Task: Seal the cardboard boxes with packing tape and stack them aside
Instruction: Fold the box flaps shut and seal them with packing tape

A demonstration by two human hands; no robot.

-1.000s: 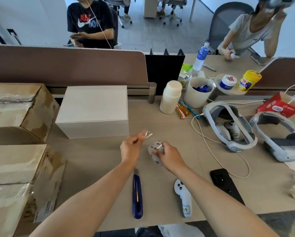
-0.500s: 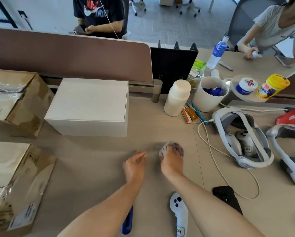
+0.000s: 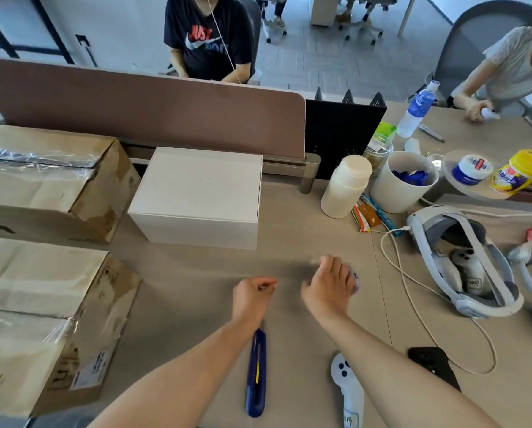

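Observation:
My right hand (image 3: 328, 287) holds a small roll of packing tape (image 3: 354, 281) down on the desk, and the hand hides most of the roll. Just left of it, my left hand (image 3: 252, 293) pinches thumb and fingertips together on the clear tape end, which barely shows. A white box (image 3: 199, 193) stands behind the hands with its lid down. At the left edge sit two brown cardboard boxes, one far (image 3: 51, 183) and one near (image 3: 42, 307), both with clear tape along their top seams.
A blue utility knife (image 3: 256, 373) lies under my left forearm, with a white controller (image 3: 349, 393) and a black phone (image 3: 434, 366) under my right. Headsets (image 3: 462, 261), a cable, a white bottle (image 3: 346, 186) and a cup (image 3: 403, 180) crowd the right side. A brown partition (image 3: 153, 109) backs the desk.
Both hands have come down from above the desk to its surface. The roll now rests on the table under my right hand, and the stretch of tape between the hands is shorter.

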